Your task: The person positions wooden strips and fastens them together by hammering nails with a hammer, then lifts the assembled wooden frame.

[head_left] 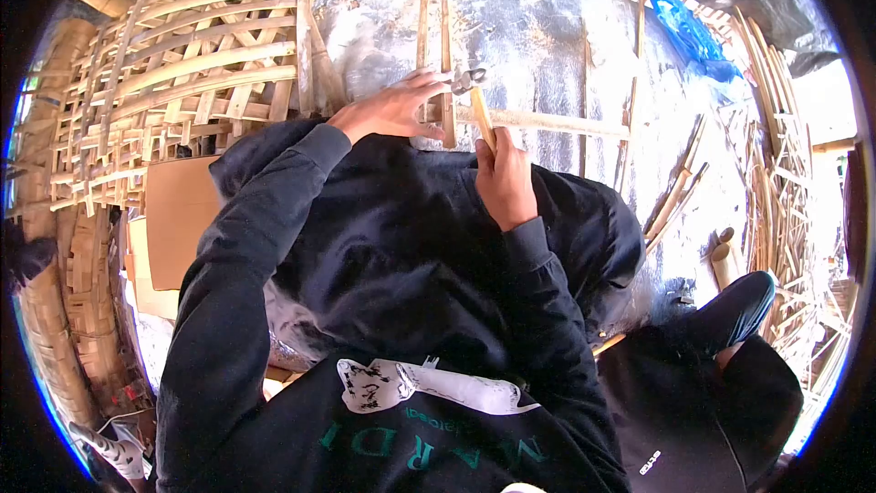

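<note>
My right hand (506, 181) is closed around the wooden handle (483, 119) of a hammer. The dark metal hammer head (468, 81) sits just beyond the fingertips of my left hand (391, 111). That left hand reaches over two upright bamboo strips (446, 27), thumb on the near side and fingers on the far side, gripping one strip where it meets a crosswise bamboo strip (566, 122). Whether a nail is between the fingers cannot be made out. The strips lie on a shiny silvery sheet (538, 46), in front of my knees.
A woven bamboo lattice (219, 55) stands at the left, near a cardboard piece (182, 219). To the right are a blue plastic bag (684, 32), loose bamboo sticks (680, 187) and a bundle of thin strips (776, 128). Another person in dark clothes (693, 402) sits close at my right.
</note>
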The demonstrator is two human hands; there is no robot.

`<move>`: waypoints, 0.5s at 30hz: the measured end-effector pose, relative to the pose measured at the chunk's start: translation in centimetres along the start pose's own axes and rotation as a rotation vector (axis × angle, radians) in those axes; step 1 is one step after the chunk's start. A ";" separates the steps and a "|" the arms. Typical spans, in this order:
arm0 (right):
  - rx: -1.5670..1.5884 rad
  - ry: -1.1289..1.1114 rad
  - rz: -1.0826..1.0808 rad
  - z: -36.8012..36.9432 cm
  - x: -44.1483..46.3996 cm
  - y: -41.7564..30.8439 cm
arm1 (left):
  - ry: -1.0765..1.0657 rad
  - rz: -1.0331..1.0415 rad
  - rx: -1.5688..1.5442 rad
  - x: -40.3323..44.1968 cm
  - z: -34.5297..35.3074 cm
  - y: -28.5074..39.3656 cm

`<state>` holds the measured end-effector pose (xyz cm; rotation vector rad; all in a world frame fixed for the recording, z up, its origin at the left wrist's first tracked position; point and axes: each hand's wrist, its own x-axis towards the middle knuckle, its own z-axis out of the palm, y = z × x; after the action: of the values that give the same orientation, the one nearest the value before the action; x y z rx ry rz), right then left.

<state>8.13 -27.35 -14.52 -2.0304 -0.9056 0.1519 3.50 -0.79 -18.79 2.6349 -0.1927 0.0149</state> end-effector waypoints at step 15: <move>-0.226 -0.156 -0.014 -3.0 0.7 -1.7 | -0.115 0.021 0.095 -0.4 -0.3 1.2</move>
<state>8.94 -28.33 -11.29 -2.2438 -1.0749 0.2104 2.93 -1.61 -17.96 2.7305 -0.2639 -0.1230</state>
